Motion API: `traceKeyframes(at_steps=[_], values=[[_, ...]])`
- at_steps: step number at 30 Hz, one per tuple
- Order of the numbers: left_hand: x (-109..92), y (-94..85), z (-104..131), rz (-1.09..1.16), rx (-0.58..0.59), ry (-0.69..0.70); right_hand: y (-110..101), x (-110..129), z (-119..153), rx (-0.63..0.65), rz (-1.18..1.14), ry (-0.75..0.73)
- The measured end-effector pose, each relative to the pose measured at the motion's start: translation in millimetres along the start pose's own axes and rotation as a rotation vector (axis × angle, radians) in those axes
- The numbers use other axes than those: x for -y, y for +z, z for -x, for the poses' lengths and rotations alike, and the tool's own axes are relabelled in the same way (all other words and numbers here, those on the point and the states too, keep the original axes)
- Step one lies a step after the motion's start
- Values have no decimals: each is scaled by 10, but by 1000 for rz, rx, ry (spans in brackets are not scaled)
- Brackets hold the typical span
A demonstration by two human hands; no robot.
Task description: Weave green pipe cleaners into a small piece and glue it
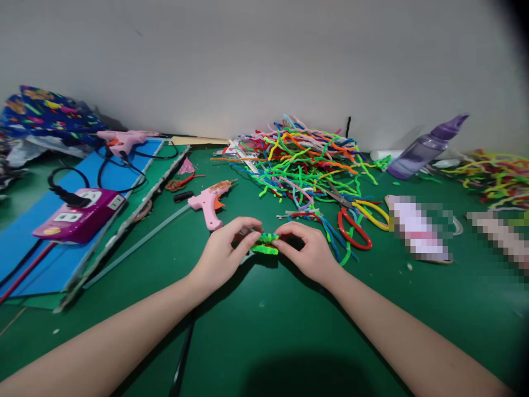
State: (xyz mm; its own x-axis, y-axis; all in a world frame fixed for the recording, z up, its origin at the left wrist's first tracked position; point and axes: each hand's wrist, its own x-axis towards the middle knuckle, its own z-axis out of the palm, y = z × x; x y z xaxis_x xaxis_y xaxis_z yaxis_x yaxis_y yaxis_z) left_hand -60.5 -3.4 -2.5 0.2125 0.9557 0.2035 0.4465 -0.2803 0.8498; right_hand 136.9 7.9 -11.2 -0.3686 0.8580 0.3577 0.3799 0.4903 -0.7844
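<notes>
Between my two hands, near the middle of the view, is a small green and blue fuzzy piece (268, 237), with a yellow-green part (265, 250) just below it. My left hand (231, 245) pinches its left end between thumb and fingers. At its right end, the thumb and fingertips of my right hand (305, 249) are pressed together on the same piece. A pink glue gun (209, 205) lies just beyond my left hand. Scissors with red and yellow handles (354, 236) lie beyond my right hand.
A heap of coloured pipe cleaners (301, 157) lies against the wall. On the left, a purple power strip (80, 216) rests on a blue board (41, 264), near a second glue gun (126, 141). A purple bottle (425, 148) leans at the right back.
</notes>
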Motion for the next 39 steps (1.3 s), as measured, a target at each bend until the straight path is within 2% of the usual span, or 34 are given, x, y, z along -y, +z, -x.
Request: traceKeyframes(at_steps=[3, 9, 17, 25, 39], values=[[10, 1, -17, 53, -18, -53, 0, -5, -3, -26, -44, 30], [14, 10, -20, 6, 4, 19, 9, -7, 1, -43, -76, 17], [11, -1, -14, -66, -50, 32, -3, 8, -6, 11, -119, -38], [24, -15, -25, -50, 3, 54, -6, -2, -11, 4, -124, 30], [-4, -1, 0, -110, 54, 154, 1, 24, 25, 10, -6, -80]])
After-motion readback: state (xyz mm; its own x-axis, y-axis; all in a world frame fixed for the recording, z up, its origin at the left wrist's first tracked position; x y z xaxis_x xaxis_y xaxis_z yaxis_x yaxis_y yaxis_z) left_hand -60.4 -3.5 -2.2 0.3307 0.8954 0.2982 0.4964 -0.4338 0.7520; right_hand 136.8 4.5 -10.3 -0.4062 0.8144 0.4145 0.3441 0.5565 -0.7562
